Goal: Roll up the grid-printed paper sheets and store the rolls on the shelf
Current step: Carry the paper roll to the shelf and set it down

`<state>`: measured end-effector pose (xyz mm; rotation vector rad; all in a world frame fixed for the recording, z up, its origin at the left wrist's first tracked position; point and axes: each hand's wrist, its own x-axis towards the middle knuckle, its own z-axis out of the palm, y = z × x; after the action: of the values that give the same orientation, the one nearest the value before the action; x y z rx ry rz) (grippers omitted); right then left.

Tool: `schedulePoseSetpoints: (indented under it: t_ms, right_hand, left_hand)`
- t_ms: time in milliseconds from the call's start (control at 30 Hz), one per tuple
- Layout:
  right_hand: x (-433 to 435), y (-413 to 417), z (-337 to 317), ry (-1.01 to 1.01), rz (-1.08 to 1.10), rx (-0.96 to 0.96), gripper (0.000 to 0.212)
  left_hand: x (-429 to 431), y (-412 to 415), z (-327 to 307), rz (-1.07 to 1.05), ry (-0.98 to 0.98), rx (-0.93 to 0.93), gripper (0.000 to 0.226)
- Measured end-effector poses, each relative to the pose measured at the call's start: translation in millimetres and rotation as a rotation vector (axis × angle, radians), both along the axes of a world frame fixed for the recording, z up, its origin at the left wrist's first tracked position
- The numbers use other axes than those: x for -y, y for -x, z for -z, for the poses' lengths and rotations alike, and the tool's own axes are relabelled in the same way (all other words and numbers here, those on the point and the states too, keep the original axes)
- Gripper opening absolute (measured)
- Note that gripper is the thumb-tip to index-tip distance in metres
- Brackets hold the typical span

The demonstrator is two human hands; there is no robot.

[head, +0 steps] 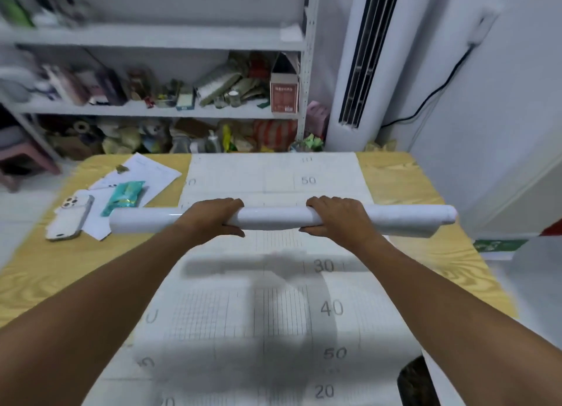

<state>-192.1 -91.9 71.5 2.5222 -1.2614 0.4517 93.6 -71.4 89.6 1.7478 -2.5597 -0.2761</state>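
- Shelf [152, 37]: white metal rack at far left, against the wall. Its lower boards are crowded with boxes and bags, blurred. No roll can be made out on it.
- Table [398, 180]: yellow wood-grain top, running from the near edge to just in front of the shelf.
- AC unit [386, 71]: tall and white, standing far right beside the shelf.
- Sheets [243, 329]: grid-printed paper lying flat along the middle of the table, near to far. Printed numbers 20, 30, 40 and 50 are readable.
- Roll [273, 217]: white tube of rolled paper, lying left-right across the sheets at mid-table. It looks raised off the paper, as its shadow falls on the sheet nearer the camera. The right end overhangs bare table.
- Left hand [214, 215]: grips the roll left of centre, fingers over the top, thumb on the near side.
- Right hand [337, 217]: grips the roll right of centre in the same way.
- Papers [152, 171]: loose white sheets on the left of the table.
- Phone [71, 215]: white, face down, resting on the papers at far left.
- Packet [123, 197]: teal, on the papers between the phone and the roll's left end.
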Motion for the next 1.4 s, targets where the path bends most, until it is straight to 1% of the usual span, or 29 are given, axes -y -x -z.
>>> schedulePoseSetpoints:
  t_ms: [100, 233, 300, 367, 500, 567, 667, 767, 867, 1033, 1167, 1267, 1400]
  right_hand:
    - [-1, -4, -42, 0.080, -0.050, -0.026, 0.050]
    - [-4, -11, -85, 0.119, -0.117, -0.011, 0.051]
    - [-6, -18, -107, 0.134, -0.161, 0.000, 0.052]
    - [-11, -26, -129, 0.155, -0.222, -0.011, 0.057]
    - [-25, -50, -171, 0.203, -0.293, -0.063, 0.071]
    - [-32, -64, -188, 0.225, -0.311, -0.048, 0.067]
    - [-36, -87, -211, 0.307, -0.320, -0.025, 0.052]
    - [-38, -114, -232, 0.413, -0.306, -0.057, 0.046]
    - [-36, -146, -250, 0.476, -0.327, -0.036, 0.045]
    - [-33, -209, -267, 0.467, -0.335, -0.054, 0.046]
    - [-33, -273, -278, 0.488, -0.326, -0.083, 0.047]
    - [-33, -325, -286, 0.493, -0.331, -0.095, 0.047]
    - [-32, -383, -298, 0.483, -0.326, -0.082, 0.049]
  left_hand:
    - [-10, -7, -44, 0.001, 0.000, 0.006, 0.040]
    - [-27, -16, -95, -0.014, 0.039, 0.076, 0.038]
    - [-37, -26, -119, -0.013, 0.060, 0.087, 0.042]
    - [-51, -36, -142, -0.017, 0.108, 0.087, 0.050]
    - [-83, -52, -186, -0.090, 0.214, 0.161, 0.041]
    - [-99, -60, -206, -0.141, 0.246, 0.169, 0.041]
    - [-117, -76, -231, -0.205, 0.272, 0.184, 0.041]
    - [-128, -96, -250, -0.240, 0.303, 0.197, 0.041]
    - [-135, -120, -266, -0.285, 0.325, 0.218, 0.042]
    - [-146, -170, -286, -0.347, 0.322, 0.179, 0.036]
    - [-149, -234, -293, -0.368, 0.347, 0.228, 0.037]
    - [-147, -291, -298, -0.361, 0.413, 0.280, 0.041]
    - [-140, -352, -306, -0.344, 0.461, 0.294, 0.045]
